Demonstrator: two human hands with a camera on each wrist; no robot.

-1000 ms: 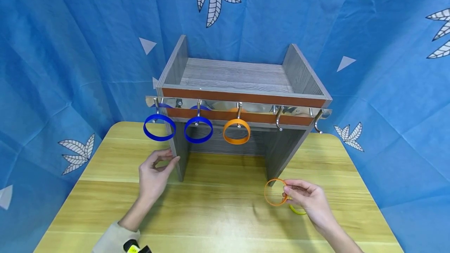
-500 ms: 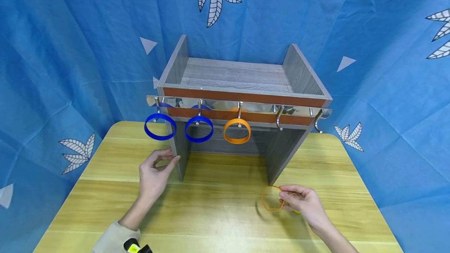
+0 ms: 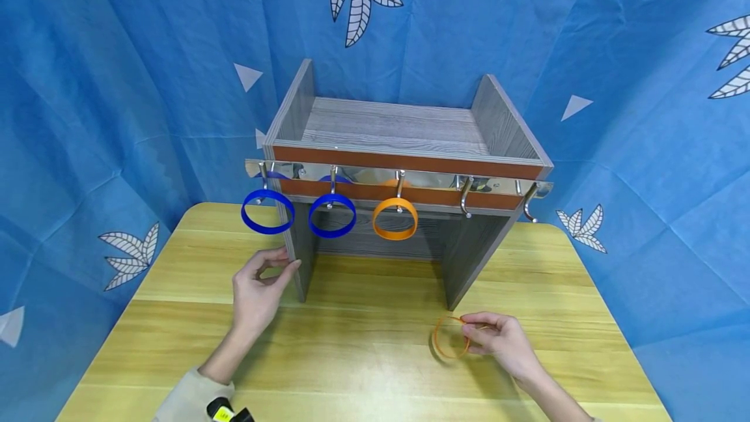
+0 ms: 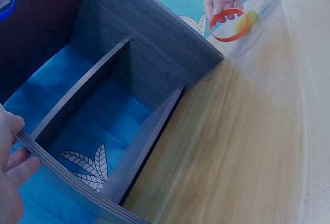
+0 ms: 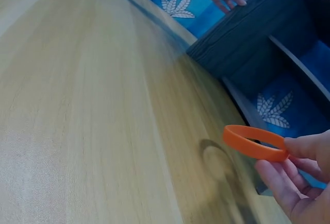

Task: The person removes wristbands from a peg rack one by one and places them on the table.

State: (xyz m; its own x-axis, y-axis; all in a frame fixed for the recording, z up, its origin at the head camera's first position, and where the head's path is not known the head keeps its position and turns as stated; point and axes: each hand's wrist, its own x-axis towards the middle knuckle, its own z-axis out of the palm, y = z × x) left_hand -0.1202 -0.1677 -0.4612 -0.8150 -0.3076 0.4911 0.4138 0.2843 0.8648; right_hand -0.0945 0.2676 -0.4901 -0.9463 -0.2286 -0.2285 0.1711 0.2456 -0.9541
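Observation:
My left hand (image 3: 258,288) pinches the front edge of the left side panel of a grey wooden shelf (image 3: 395,126), thumb and fingers on either side. Low over the table at the right, my right hand (image 3: 504,344) holds an orange silicone wristband (image 5: 256,142) between thumb and fingers; its shadow lies apart on the wood. A yellow wristband (image 4: 247,22) lies on the table beyond it in the left wrist view, hidden by my right hand in the head view. Two blue wristbands (image 3: 331,234) and another orange wristband (image 3: 395,234) hang from the shelf's hooks.
A metal hook rail (image 3: 375,176) runs across the shelf's front; its two right hooks (image 3: 465,197) carry nothing. The shelf stands on a light wooden table (image 3: 363,370). Blue cloth (image 3: 445,31) with leaf prints surrounds the table behind and at both sides.
My right hand has moved left and a little toward me, carrying the orange wristband lower. The yellow wristband has gone out of sight behind that hand in the head view. My left hand stays put.

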